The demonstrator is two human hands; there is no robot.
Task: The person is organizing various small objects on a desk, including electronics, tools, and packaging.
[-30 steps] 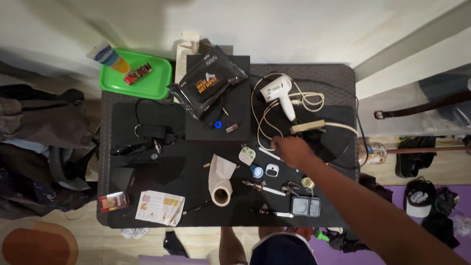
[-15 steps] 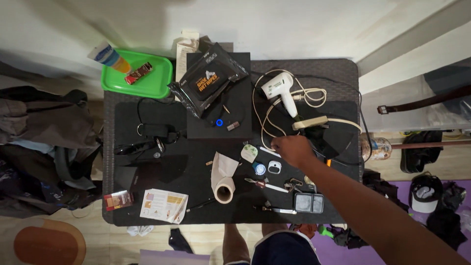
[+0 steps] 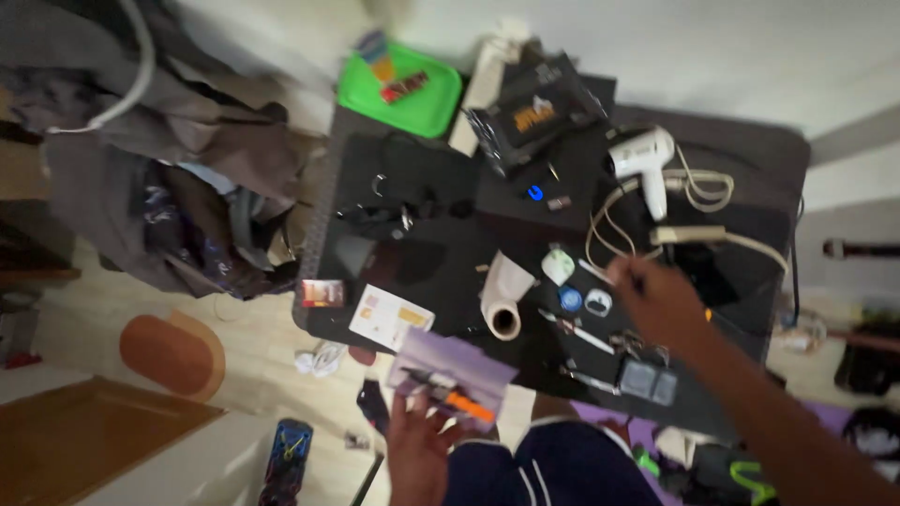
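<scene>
The view is blurred. My left hand [image 3: 417,450] comes up from the bottom edge and holds a flat purple pouch [image 3: 452,373] with an orange-handled tool [image 3: 467,407] lying on it, just in front of the table's near edge. My right hand [image 3: 658,300] reaches over the black-covered table [image 3: 750,159], fingers curled, with its fingertips at a thin white stick [image 3: 594,273]. Whether it grips the stick is unclear. Beside it lie a small blue cap [image 3: 570,299], a white ring-shaped piece [image 3: 597,302], metal tools [image 3: 581,332] and a grey square case [image 3: 647,380].
On the table are a white hair dryer [image 3: 642,155] with its coiled cord, a paper roll [image 3: 502,302], a dark wipes pack [image 3: 534,112], a green tray [image 3: 412,105], a leaflet [image 3: 389,319] and a small red box [image 3: 322,293]. Clothes [image 3: 187,187] pile up at the left; a round orange mat [image 3: 173,356] lies on the floor.
The view has swung and tilted left. My left hand has come into view holding the purple pouch. My right hand stays over the small items by the cord.
</scene>
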